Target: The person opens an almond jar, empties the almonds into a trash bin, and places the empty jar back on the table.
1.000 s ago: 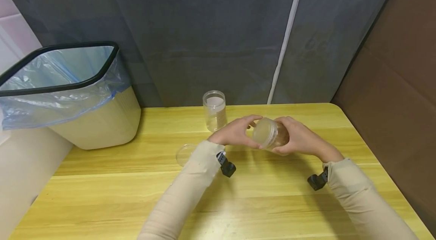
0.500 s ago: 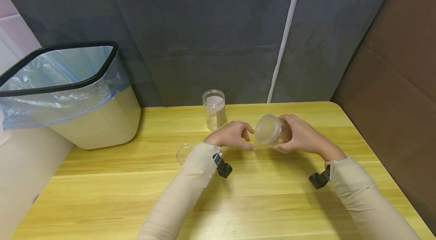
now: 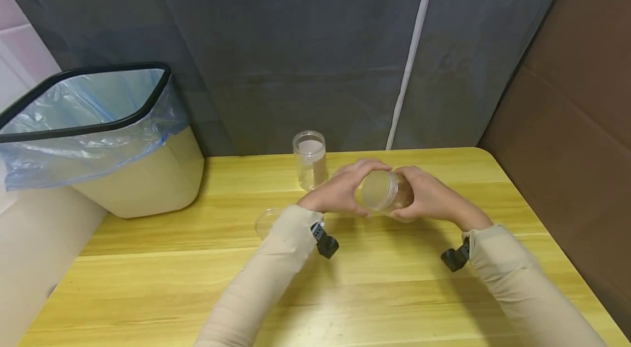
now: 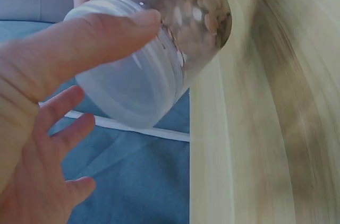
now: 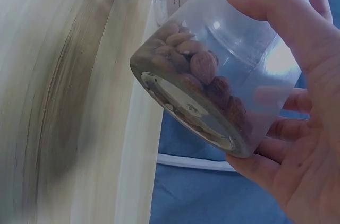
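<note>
My right hand (image 3: 436,199) grips a clear plastic jar (image 3: 401,194) around its body, tilted above the table. Brown almond-like nuts (image 5: 186,59) lie in its bottom part, in the right wrist view. A frosted screw lid (image 3: 378,191) caps the jar and faces left. My left hand (image 3: 340,191) surrounds the lid with fingers spread; its thumb lies across the lid's edge in the left wrist view, while the other visible fingertips look apart from it. Behind the left hand stands an open, clear jar (image 3: 310,161). A round clear lid (image 3: 267,222) lies partly hidden by the left sleeve.
At the left stands a cream bin (image 3: 153,183) with a black rim and a blue-tinted bag liner (image 3: 84,155). A grey curtain (image 3: 296,51) hangs behind the wooden table (image 3: 162,292), and a brown panel (image 3: 572,117) borders its right side.
My left hand drew back left off the lid, then came back around it. My right hand keeps holding the jar, which has shifted slightly left.
</note>
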Tool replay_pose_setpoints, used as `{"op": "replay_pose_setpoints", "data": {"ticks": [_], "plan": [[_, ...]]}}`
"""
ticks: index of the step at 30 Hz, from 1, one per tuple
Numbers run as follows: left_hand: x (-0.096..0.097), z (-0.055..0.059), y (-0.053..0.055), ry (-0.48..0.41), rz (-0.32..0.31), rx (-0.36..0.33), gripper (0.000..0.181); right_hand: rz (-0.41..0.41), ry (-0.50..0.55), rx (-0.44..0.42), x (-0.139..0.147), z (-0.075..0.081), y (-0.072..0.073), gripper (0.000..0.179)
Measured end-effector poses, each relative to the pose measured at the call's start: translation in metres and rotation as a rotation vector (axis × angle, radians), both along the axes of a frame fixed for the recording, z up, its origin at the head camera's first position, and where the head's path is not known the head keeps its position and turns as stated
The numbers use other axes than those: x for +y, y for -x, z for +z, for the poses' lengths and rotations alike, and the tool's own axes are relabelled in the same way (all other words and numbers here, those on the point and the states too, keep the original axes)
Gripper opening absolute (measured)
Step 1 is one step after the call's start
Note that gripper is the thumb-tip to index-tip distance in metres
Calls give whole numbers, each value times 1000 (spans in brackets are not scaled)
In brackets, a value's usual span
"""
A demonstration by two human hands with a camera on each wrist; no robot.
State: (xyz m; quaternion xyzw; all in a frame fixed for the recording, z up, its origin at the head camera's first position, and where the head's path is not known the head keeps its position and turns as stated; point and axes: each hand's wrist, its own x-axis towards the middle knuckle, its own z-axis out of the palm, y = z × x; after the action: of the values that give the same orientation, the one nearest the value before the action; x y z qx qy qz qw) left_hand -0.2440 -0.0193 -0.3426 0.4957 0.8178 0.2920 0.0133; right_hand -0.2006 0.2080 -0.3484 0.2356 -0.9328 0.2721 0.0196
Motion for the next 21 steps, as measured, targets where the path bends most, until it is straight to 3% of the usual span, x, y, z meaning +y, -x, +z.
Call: {"op": "replay_pose_setpoints", "data": {"ticks": [2, 5, 12, 15, 21], "plan": [[2, -1, 0, -10, -11, -6, 89, 7, -4, -4, -2, 0, 0, 84], [2, 0, 0, -13, 7, -75, 83, 18, -15, -4, -4, 0, 0, 83], [-1, 0, -2, 6, 177, -393, 65, 20, -43, -3, -7, -3, -3, 80], [-3, -3, -2, 21, 229, -437, 63, 13, -44, 3, -6, -4, -3, 81], [-9, -13, 1, 2, 244, -454, 61, -16, -28, 1, -2, -6, -3, 85]]}}
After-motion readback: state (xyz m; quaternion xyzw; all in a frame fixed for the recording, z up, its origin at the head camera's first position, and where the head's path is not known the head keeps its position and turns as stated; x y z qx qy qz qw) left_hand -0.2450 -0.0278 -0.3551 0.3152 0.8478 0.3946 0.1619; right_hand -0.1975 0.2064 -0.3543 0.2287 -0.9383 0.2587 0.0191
